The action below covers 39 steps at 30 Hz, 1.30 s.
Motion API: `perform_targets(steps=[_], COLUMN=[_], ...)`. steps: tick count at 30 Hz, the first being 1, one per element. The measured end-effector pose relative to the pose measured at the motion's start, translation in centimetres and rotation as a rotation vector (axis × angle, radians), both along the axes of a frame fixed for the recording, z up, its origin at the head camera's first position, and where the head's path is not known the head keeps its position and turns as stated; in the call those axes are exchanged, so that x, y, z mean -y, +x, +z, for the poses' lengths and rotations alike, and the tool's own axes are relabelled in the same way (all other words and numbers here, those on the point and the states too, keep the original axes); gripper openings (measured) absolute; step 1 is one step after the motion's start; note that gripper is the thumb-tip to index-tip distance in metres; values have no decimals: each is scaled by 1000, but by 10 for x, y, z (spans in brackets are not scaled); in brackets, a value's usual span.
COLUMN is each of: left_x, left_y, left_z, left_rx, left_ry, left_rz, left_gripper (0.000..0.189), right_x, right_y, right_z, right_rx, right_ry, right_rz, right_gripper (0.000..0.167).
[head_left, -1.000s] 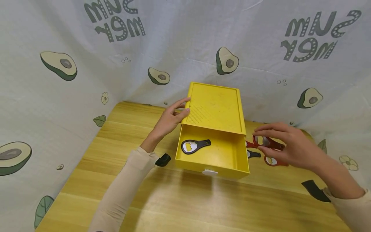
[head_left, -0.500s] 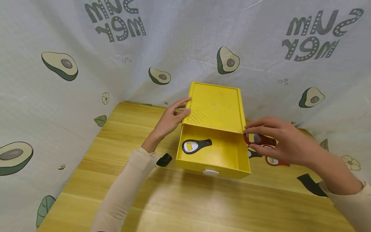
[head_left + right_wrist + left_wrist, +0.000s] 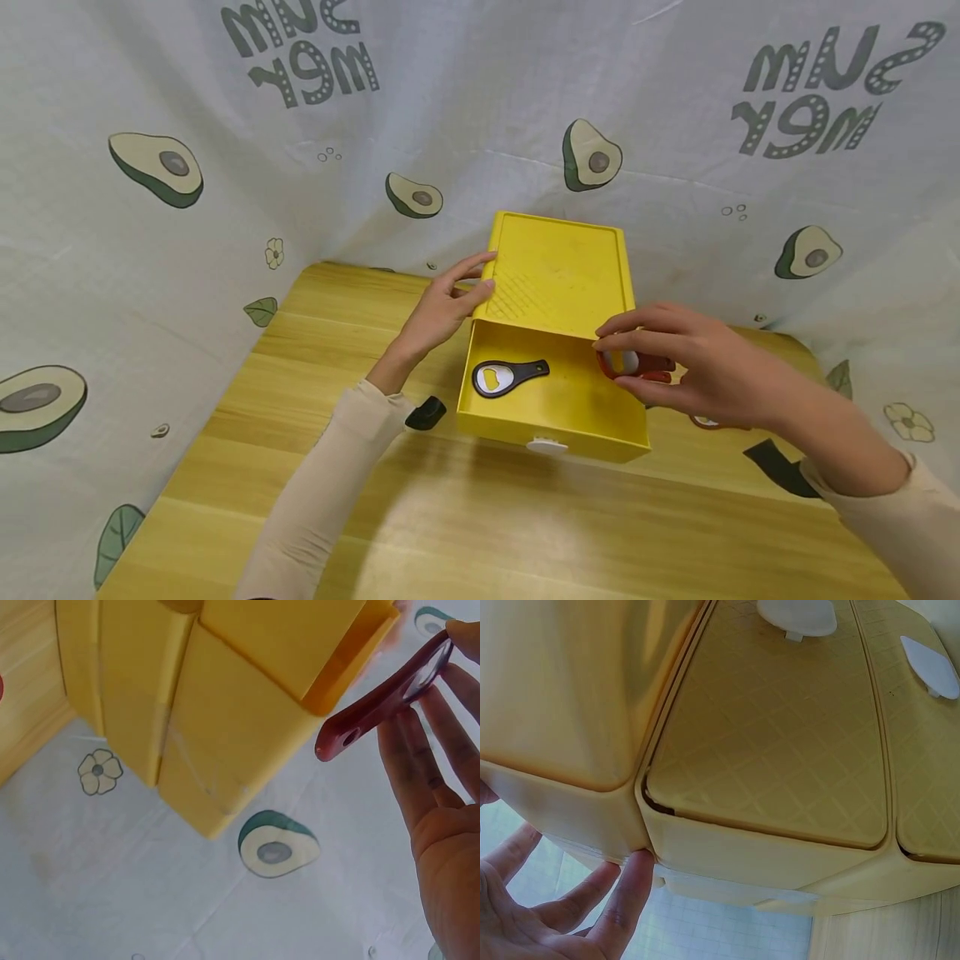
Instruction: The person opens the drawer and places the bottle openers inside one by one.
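A yellow drawer cabinet (image 3: pixel 558 271) stands on the table with its top drawer (image 3: pixel 577 404) pulled out. In that drawer lies a black bottle opener (image 3: pixel 513 377) with a white centre. My left hand (image 3: pixel 441 312) rests on the cabinet's left side, fingers extended; in the left wrist view its fingertips touch the wall. Between thumb and fingers my right hand (image 3: pixel 701 362) pinches a red bottle opener (image 3: pixel 375 709) by its round head, over the drawer's right side. The handle points back toward the palm side and slants down in the right wrist view.
Right of the cabinet, another red bottle opener (image 3: pixel 708 423) lies on the wooden table (image 3: pixel 525 533), partly behind my right hand. Lower drawers (image 3: pixel 765 735) with white knobs show in the left wrist view. A white curtain (image 3: pixel 465 83) printed with avocados hangs behind and around the table.
My right hand has moved left with the red bottle opener, from beside the cabinet to over the drawer's right edge. The left hand has stayed on the cabinet.
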<state>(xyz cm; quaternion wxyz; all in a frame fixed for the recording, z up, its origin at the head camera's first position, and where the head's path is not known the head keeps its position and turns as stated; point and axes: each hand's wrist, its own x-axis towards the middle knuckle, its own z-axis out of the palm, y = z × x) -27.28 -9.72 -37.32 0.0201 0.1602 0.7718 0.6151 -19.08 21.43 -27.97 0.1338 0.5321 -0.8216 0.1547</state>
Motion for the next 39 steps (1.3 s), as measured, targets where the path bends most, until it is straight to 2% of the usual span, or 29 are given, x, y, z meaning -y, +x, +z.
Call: perform_targets(steps=[5, 7, 9, 13, 16, 19, 26, 31, 39], left_x=[0, 0, 0, -1, -1, -1, -1, 0, -1], left_y=[-1, -1, -1, -1, -1, -1, 0, -1, 0], left_z=[0, 0, 0, -1, -1, -1, -1, -1, -1], left_rx=[3, 6, 10, 10, 6, 5, 3, -4, 2], left_ry=[2, 5, 9, 14, 9, 3, 2, -6, -6], left_rz=[-2, -2, -2, -2, 0, 4, 3, 9, 12], left_gripper=[47, 47, 47, 46, 46, 46, 46, 46, 45], right_x=[8, 11, 14, 20, 24, 27, 32, 34, 33], right_y=[0, 1, 0, -1, -3, -5, -7, -7, -11], right_z=[3, 3, 3, 2, 1, -1, -16, -25, -37], right_rx=[91, 117, 120, 97, 89, 107, 157, 174, 141], right_ry=[47, 63, 75, 78, 68, 58, 31, 44, 69], right_rz=[5, 6, 9, 41, 67, 87, 130, 121, 106], right_gripper=[46, 37, 31, 34, 30, 29, 29, 27, 24])
